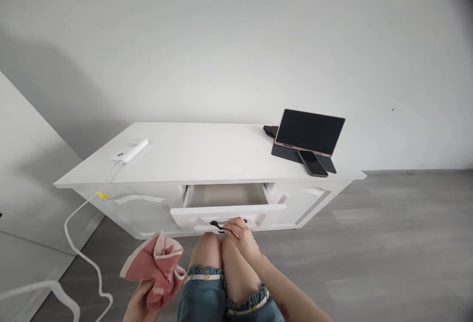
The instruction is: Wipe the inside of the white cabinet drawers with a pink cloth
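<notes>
My right hand (240, 235) is closed around the dark handle (218, 225) of a white drawer (229, 209). The drawer is pulled partway out of the white cabinet, and the part of its inside that shows holds nothing. At the lower left, my left hand (138, 303) grips a bunched pink cloth (158, 268) with a pale edge. The cloth hides most of its fingers. It hangs in front of the cabinet, beside my knees.
On the cabinet top (199, 152), a tablet (310, 132) stands tilted with a phone (313, 163) leaning at its front. A dark item (271, 130) lies behind it. At left, a white power bank (130, 151) has a white cable (83, 255) trailing down.
</notes>
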`<state>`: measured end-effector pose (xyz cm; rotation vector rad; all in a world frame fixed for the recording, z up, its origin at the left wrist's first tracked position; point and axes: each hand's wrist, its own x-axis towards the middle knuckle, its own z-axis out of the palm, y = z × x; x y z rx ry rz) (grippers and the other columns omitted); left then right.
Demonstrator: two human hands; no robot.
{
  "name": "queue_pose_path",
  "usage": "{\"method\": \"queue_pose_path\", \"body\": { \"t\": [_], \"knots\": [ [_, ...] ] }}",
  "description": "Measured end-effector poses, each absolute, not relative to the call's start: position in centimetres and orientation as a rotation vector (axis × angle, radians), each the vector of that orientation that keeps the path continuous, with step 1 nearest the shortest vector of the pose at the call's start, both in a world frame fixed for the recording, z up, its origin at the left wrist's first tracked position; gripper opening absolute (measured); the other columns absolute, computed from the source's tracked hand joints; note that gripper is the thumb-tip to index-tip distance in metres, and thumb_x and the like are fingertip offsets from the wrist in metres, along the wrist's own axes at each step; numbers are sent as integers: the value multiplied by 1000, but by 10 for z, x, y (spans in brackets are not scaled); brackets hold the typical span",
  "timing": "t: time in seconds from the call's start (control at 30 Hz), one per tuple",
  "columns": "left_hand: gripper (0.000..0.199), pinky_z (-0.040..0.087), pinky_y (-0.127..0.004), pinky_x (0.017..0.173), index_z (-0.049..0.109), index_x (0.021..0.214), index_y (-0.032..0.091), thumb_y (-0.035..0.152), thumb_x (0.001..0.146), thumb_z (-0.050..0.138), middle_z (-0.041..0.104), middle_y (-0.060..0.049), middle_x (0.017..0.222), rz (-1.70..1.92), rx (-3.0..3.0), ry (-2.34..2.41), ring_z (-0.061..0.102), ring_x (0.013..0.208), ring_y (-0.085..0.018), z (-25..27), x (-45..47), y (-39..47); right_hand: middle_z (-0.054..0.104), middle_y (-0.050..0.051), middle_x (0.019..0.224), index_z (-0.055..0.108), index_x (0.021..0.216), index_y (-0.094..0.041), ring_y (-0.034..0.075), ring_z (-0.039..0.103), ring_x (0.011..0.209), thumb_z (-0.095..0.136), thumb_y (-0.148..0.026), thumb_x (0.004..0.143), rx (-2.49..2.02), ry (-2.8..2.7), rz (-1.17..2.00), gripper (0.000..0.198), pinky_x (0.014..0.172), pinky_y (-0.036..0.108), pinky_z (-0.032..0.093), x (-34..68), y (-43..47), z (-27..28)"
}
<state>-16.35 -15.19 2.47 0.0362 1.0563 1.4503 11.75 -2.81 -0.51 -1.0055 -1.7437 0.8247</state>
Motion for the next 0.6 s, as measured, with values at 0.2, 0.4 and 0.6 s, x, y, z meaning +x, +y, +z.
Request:
{"method": "queue_pose_path", "body": {
  "t": [0.2, 0.4, 0.6],
  "knots": [
    [22, 56, -40, 58, 64, 85, 22, 20, 64, 67, 69, -1, 63, 1344, 77, 975, 66, 58, -24, 51, -119, -163, 70, 7, 84, 76, 90, -26, 23, 60, 85, 57, -34, 90, -1056, -1820, 583, 21, 81, 40, 49, 111, 22, 3],
    [12, 49, -35, 47, 63, 73, 21, 22, 64, 71, 66, -1, 57, 1326, 135, 946, 60, 44, -21, 51, -95, -180, 69, 7, 83, 75, 87, -21, 21, 60, 88, 61, -24, 87, -1205, -1912, 461, 15, 83, 34, 49, 107, 59, 5],
    [21, 50, -33, 47, 65, 56, 18, 35, 64, 74, 69, -5, 57, 1222, 91, 900, 64, 52, -23, 30, -107, -198, 71, 6, 87, 75, 88, -21, 21, 61, 92, 62, -19, 86, -1291, -1942, 442, 13, 85, 33, 48, 107, 69, 6]
  ]
}}
